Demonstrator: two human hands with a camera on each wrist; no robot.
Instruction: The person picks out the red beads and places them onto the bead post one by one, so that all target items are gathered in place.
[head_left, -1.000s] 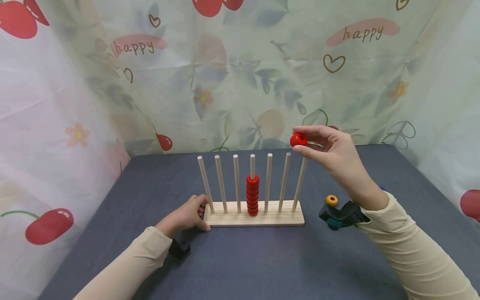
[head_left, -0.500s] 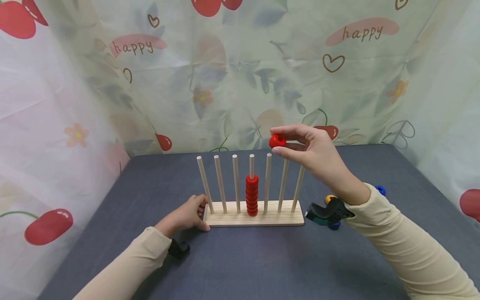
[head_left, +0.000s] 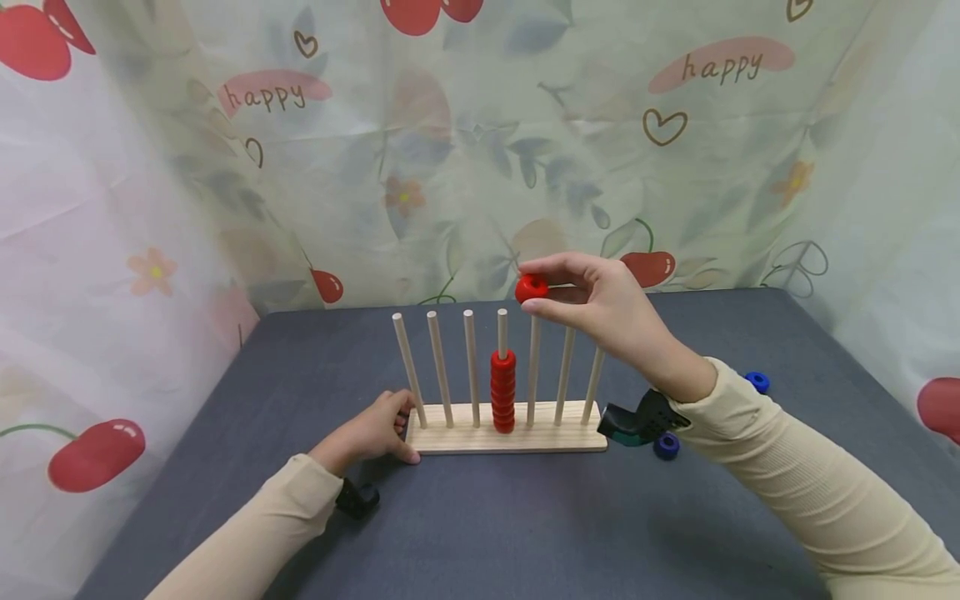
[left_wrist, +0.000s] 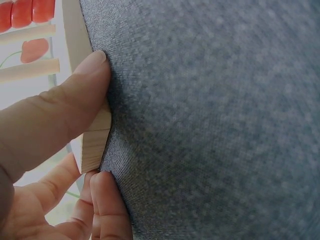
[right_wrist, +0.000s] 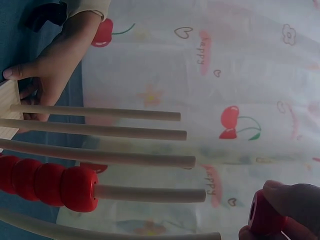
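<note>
A wooden peg rack [head_left: 450,437] with several upright pegs stands on the dark table. Red beads [head_left: 503,392] are stacked on its middle peg, whose top is bare. My left hand [head_left: 371,433] holds the rack's left end; in the left wrist view the thumb [left_wrist: 55,110] lies on the front edge and the fingers are at the end. Between thumb and fingertips, my right hand [head_left: 607,308] pinches a loose red bead [head_left: 531,287] above the pegs, just right of the middle peg's top. In the right wrist view this bead [right_wrist: 265,215] is apart from the peg tips.
Two blue beads [head_left: 757,382] [head_left: 666,446] lie on the table right of the rack, near my right forearm. The right wrist camera [head_left: 645,417] hides part of the table there. A printed cloth [head_left: 480,167] hangs behind the table.
My right hand has moved left with the red bead, from above the rack's right end to near the middle peg. The yellow bead is now hidden behind the arm. My left hand stays put.
</note>
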